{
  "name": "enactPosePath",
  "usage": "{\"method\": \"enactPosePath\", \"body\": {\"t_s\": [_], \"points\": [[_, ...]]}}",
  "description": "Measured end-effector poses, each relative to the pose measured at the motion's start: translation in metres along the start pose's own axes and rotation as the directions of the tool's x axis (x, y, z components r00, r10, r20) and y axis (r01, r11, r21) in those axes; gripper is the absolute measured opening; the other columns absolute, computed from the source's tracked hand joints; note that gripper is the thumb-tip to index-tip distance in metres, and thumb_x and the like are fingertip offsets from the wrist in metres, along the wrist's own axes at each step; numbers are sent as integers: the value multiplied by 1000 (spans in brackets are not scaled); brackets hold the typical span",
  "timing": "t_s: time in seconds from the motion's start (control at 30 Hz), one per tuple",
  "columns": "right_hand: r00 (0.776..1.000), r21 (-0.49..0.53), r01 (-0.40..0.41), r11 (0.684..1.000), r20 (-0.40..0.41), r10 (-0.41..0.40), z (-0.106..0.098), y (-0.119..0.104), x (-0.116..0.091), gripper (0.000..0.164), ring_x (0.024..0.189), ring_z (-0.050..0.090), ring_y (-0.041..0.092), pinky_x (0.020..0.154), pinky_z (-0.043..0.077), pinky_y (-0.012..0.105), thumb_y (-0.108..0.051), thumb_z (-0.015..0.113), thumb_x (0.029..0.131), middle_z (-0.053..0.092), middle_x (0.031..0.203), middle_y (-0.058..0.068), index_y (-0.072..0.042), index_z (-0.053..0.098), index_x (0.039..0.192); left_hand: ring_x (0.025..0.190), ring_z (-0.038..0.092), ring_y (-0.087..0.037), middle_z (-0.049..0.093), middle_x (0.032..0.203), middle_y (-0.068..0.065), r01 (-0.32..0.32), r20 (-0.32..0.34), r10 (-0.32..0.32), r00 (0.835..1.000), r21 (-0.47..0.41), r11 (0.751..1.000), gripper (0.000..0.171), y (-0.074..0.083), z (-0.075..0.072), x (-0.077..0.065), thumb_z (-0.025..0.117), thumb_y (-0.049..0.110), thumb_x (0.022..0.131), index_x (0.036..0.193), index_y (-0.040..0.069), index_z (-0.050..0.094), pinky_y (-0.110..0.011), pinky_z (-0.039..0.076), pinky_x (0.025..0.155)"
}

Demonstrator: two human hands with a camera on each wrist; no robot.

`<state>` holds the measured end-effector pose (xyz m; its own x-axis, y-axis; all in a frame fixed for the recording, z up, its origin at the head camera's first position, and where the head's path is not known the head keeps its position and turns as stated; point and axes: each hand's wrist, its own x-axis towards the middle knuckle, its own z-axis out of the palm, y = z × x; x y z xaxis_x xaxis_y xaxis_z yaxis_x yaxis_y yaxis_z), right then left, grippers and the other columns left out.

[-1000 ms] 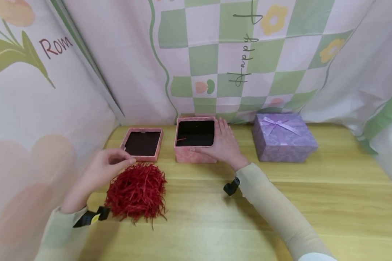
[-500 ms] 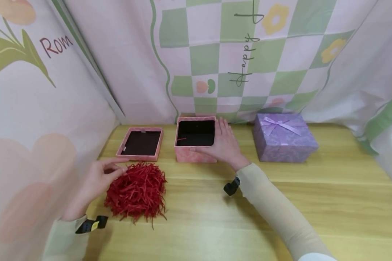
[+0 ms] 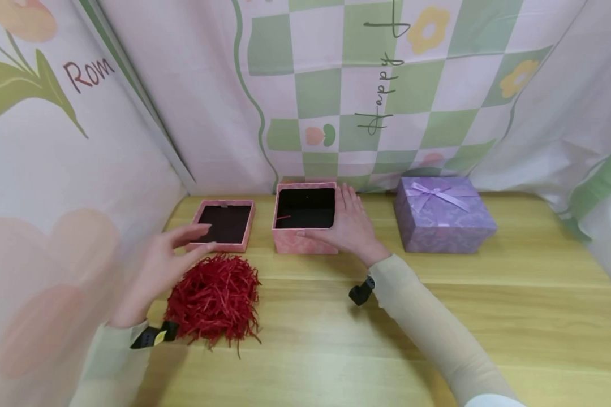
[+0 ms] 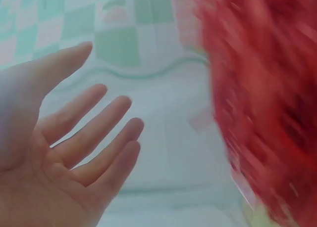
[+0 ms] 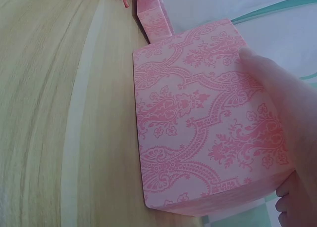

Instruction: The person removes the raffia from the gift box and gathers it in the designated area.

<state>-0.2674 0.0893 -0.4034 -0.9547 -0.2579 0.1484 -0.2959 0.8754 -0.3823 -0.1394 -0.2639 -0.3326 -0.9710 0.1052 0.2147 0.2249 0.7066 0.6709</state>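
Observation:
Pink patterned gift box point(image 3: 305, 242) stands uncovered at the back middle, dark inside, with a thin red strand in it. My right hand point(image 3: 356, 229) holds its front right corner, thumb across the front face and fingers along the right side. In the right wrist view the thumb presses near the front's upper edge. A fluffy heap of red shredded paper point(image 3: 216, 299) lies on the table at front left. Over its far left side hovers my left hand point(image 3: 158, 265), fingers apart. The left wrist view shows that hand's palm point(image 4: 64, 167) bare beside the blurred red paper.
Left of the box, its pink lid point(image 3: 250, 223) lies with the dark inside up, just behind the paper heap. A closed purple gift box point(image 3: 443, 237) with a ribbon bow sits at the right. Curtains point(image 3: 321, 90) hang along the back and left edges of the wooden table point(image 3: 305, 339).
My left hand dips to the paper heap with fingertips together, then rises toward the lid, its thumb and fingers spreading apart. My right hand stays on the pink box.

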Motion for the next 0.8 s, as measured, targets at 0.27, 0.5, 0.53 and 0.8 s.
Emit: {"method": "enactPosePath", "body": {"t_s": [0.27, 0.5, 0.53, 0.8], "points": [[999, 9, 25, 1000, -29, -25, 1, 3, 2, 146, 153, 5, 38, 123, 6, 45, -88, 66, 67, 8, 166, 26, 6, 6, 160, 114, 63, -27, 64, 135, -7, -90, -34, 89, 995, -17, 996, 52, 45, 31, 39, 78, 38, 92, 138, 15, 66, -50, 47, 101], [990, 80, 95, 992, -108, -86, -29, 13, -11, 137, 152, 9, 40, 121, 10, 54, -78, 74, 71, 12, 165, 27, 7, 14, 159, 123, 58, -16, 58, 144, 0, -151, -31, 148, 989, -231, 961, 63, 73, 79, 66, 79, 41, 90, 145, 19, 59, -38, 46, 104], [991, 98, 86, 991, -113, -75, -36, 16, -16, 136, 152, 8, 40, 121, 10, 56, -79, 73, 72, 10, 166, 24, 5, 14, 160, 124, 57, -15, 57, 145, 1, -149, -31, 147, 989, -277, 949, 64, 77, 88, 70, 80, 40, 90, 146, 19, 58, -35, 45, 105], [983, 192, 33, 981, -182, 2, -99, 57, -54, 121, 154, -5, 29, 118, 2, 63, -66, 76, 81, -1, 169, 10, -8, 9, 164, 135, 48, -10, 51, 150, -1, -142, 7, 171, 985, -529, 837, 74, 112, 165, 88, 83, 29, 89, 153, 18, 48, -26, 46, 103]]}}
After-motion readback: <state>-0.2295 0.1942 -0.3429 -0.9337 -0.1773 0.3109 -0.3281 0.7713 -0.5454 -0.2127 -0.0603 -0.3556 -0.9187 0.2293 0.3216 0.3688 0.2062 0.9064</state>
